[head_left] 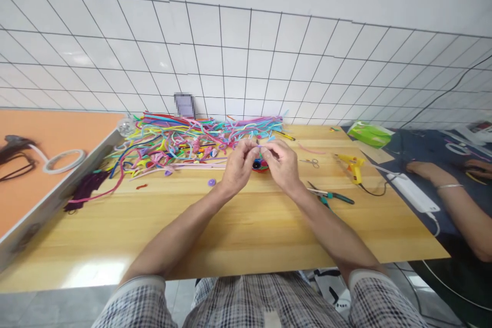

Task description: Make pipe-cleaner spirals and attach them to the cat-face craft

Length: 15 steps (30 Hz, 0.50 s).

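My left hand (239,166) and my right hand (282,164) meet fingertip to fingertip above the middle of the wooden table (246,230). Both are closed in a pinch on a thin purple piece (260,146), mostly hidden by the fingers. Just below, between the hands, a small round item (257,164) in dark blue and red shows partly. Behind my left hand spreads a tangled heap of coloured fuzzy stems (184,141). A small purple coil (211,182) lies on the table left of my left hand.
Green-handled pliers (342,198), small scissors (312,162) and a yellow glue gun (354,166) lie to the right. Beyond them are a white power strip (413,192) and another person's arm (461,205). Dark purple fabric (86,189) lies at the left edge.
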Motion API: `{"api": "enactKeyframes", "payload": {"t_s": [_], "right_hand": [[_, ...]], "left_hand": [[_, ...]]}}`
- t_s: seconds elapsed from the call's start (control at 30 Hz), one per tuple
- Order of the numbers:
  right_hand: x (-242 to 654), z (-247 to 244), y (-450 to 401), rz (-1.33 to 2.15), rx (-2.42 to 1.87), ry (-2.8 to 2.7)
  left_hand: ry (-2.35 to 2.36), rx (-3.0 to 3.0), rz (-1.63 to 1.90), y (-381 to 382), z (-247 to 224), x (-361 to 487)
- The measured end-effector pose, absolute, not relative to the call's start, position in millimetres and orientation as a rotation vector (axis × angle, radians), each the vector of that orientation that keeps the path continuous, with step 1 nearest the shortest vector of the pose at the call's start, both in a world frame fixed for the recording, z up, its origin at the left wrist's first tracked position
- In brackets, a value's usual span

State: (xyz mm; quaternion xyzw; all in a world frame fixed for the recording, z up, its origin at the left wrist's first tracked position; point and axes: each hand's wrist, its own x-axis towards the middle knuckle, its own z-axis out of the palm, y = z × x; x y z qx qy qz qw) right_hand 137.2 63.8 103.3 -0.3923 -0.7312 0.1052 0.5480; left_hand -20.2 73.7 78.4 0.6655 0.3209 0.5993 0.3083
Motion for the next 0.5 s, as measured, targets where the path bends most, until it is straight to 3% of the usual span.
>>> {"api": "enactKeyframes", "payload": {"t_s": [0.27,0.5], "right_hand": [[158.3,102.2,43.7,0.064,-0.938,-1.942],[158.8,66.5,-7.8,0.422,-1.038,-1.897]], "left_hand": [[0.861,1.994,1.446,59.3,85.3,-30.6],[0.913,1.904,1.235,4.7,55.7,-36.6]]}}
